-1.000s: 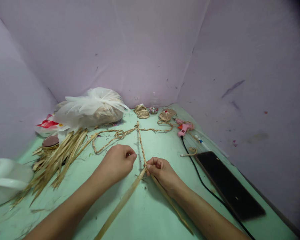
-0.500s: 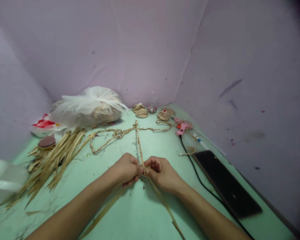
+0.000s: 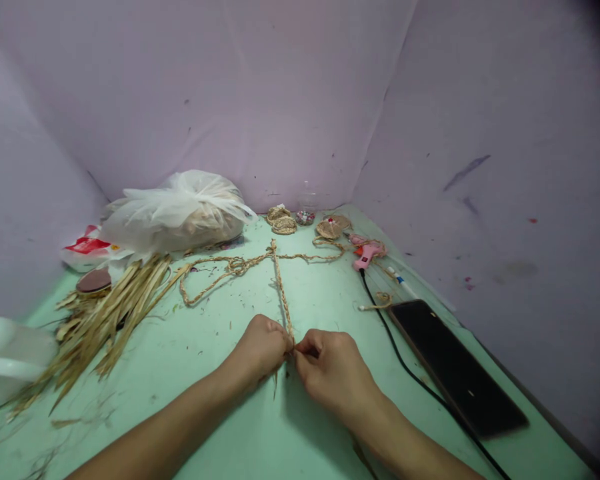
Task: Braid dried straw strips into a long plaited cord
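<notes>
A tan braid of dried plant fibre runs down the middle of the table toward me. At its near end my left hand is closed, pinching the braid. Right beside it my right hand is closed too, thumb and forefinger pinched at the braid's end. The fingertips of both hands almost meet there. Most of the loose strands below the braid are hidden by my hands and forearms. At its far end the braid joins a longer braided cord lying across the table.
Dried leaf strips and a white jug lie at left, a plastic bag behind them. Woven coils and a container of beads stand at the back. At right are a pink glue gun, its black cord and a dark phone-like slab.
Both hands have moved slightly nearer to me along the braid, and more of it shows above them. The loose strands that hung toward me are now mostly out of sight.
</notes>
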The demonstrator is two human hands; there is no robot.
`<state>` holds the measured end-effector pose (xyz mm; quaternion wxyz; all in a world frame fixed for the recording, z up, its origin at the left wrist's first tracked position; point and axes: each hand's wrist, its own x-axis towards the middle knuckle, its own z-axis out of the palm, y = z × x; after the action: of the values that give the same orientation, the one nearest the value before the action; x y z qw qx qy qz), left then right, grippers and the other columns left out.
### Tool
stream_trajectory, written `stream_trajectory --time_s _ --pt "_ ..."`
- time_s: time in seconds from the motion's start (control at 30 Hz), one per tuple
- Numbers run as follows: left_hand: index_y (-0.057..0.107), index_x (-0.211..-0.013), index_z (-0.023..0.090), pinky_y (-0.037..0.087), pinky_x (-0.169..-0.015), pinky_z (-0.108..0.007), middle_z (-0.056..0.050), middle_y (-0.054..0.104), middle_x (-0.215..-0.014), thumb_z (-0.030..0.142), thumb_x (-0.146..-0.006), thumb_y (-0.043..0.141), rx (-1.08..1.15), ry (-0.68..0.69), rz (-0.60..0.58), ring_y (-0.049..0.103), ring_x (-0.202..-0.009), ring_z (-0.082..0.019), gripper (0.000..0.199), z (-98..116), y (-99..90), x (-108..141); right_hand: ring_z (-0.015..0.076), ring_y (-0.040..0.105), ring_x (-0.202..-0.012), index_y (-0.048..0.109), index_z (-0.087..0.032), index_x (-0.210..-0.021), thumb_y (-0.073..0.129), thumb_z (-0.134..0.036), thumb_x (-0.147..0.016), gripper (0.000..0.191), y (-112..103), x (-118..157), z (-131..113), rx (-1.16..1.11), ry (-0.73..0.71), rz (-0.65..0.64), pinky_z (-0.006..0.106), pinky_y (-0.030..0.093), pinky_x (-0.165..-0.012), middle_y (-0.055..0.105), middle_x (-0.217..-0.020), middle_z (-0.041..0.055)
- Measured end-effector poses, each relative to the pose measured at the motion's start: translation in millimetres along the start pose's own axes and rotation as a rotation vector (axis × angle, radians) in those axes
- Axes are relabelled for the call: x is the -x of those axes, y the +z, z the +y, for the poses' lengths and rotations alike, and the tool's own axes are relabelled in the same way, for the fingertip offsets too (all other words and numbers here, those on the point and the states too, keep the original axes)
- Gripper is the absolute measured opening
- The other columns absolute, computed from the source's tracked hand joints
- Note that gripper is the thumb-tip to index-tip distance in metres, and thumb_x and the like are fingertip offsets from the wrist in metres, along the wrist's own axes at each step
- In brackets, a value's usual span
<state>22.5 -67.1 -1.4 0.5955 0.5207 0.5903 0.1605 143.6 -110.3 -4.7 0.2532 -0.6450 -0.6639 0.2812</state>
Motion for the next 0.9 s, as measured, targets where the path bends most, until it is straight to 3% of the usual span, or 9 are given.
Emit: stream_trajectory --time_s 0.1,0.23,0.37,0.47,0.53,0.57,0.7,0.8,0.9 --pt "0.036 -0.038 0.019 0.01 -0.03 -0.023 0.004 0.029 -0.028 0.016 -0.054 0.039 0.056 -0.019 -0.042 0.021 -0.024 -0.007 0.017 3.8 -1.1 3.7 0.0099 0.046 -0.046 0.057 -0.017 -0.057 0.045 -0.019 -0.07 0.018 3.7 4.7 -2.8 0.01 -0.048 0.005 0.02 0.027 -0.045 0.059 -0.052 0.0019" --pt "0.033 -0.036 0.017 0.011 -0.035 -0.022 0.005 0.025 -0.03 0.014 -0.053 0.041 -0.071 0.137 -0.006 0.021 -0.031 -0.005 0.019 1.8 -3.0 1.4 0.0103 0.046 -0.047 0.059 -0.016 -0.06 0.044 -0.014 -0.068 0.017 3.6 8.8 -5.8 0.082 -0.183 -0.01 0.022 0.027 -0.046 0.059 -0.055 0.0028" --pt "0.035 -0.039 0.016 0.013 -0.039 -0.022 0.006 0.026 -0.035 0.013 -0.052 0.045 -0.12 0.163 -0.036 0.021 -0.039 -0.004 0.017 -3.6 -5.1 -3.1 0.0115 0.048 -0.047 0.06 -0.017 -0.059 0.05 -0.024 -0.069 0.016 -7.2 4.2 -3.0 0.028 -0.133 -0.167 0.023 0.028 -0.046 0.059 -0.053 0.0022" --pt "0.036 -0.042 0.016 0.013 -0.041 -0.022 0.007 0.027 -0.037 0.017 -0.056 0.046 -0.082 0.182 -0.102 0.02 -0.039 -0.004 0.018 -8.0 -8.4 -3.9 0.0125 0.051 -0.052 0.061 -0.016 -0.063 0.052 -0.034 -0.07 0.021 -13.1 -6.7 2.3 -0.192 0.007 -0.128 0.023 0.034 -0.049 0.061 -0.057 0.0028" --pt "0.036 -0.043 0.016 0.014 -0.041 -0.021 0.007 0.027 -0.038 0.02 -0.058 0.047 -0.077 0.209 -0.116 0.02 -0.04 -0.004 0.02 -10.5 -10.9 -3.5 0.0132 0.054 -0.062 0.06 -0.015 -0.072 0.052 -0.029 -0.071 0.016 -10.4 -13.6 4.8 -0.388 0.067 -0.013 0.024 0.039 -0.057 0.062 -0.068 0.0041" --pt "0.037 -0.044 0.016 0.014 -0.042 -0.021 0.007 0.028 -0.039 0.022 -0.059 0.048 -0.067 0.218 -0.121 0.02 -0.04 -0.004 0.02 -11.4 -11.9 -3.3 0.0132 0.055 -0.065 0.058 -0.015 -0.075 0.053 -0.027 -0.069 0.014 -6.9 -16.1 5.3 -0.494 0.093 -0.018 0.024 0.04 -0.058 0.061 -0.07 0.0042" --pt "0.048 -0.052 0.013 0.019 -0.043 -0.02 0.003 0.042 -0.045 0.026 -0.063 0.047 -0.01 0.228 -0.225 0.029 -0.042 -0.005 0.017 -11.6 -12.7 -2.9 0.009 0.049 -0.048 0.049 -0.016 -0.079 0.049 -0.023 -0.072 0.01 12.2 -20.1 5.9 -0.905 0.273 -0.288 0.021 0.039 -0.045 0.051 -0.057 -0.0024" --pt "0.045 -0.05 0.014 0.019 -0.043 -0.02 0.004 0.039 -0.044 0.028 -0.062 0.048 -0.008 0.211 -0.213 0.027 -0.041 -0.005 0.018 -11.6 -11.8 -3.9 0.0054 0.038 -0.039 0.049 -0.016 -0.074 0.046 -0.018 -0.074 0.004 21.3 -23.0 10.4 -0.8 0.27 -0.262 0.018 0.031 -0.04 0.042 -0.047 -0.0062" --pt "0.04 -0.049 0.015 0.015 -0.042 -0.019 0.007 0.029 -0.042 0.029 -0.06 0.051 0.002 0.163 -0.191 0.021 -0.041 -0.004 0.021 -13.4 -12.5 -6.0 0.0062 0.042 -0.046 0.054 -0.015 -0.073 0.046 -0.014 -0.073 0.008 22.1 -25.2 15.1 -0.584 0.16 -0.179 0.018 0.033 -0.046 0.046 -0.05 -0.0044"
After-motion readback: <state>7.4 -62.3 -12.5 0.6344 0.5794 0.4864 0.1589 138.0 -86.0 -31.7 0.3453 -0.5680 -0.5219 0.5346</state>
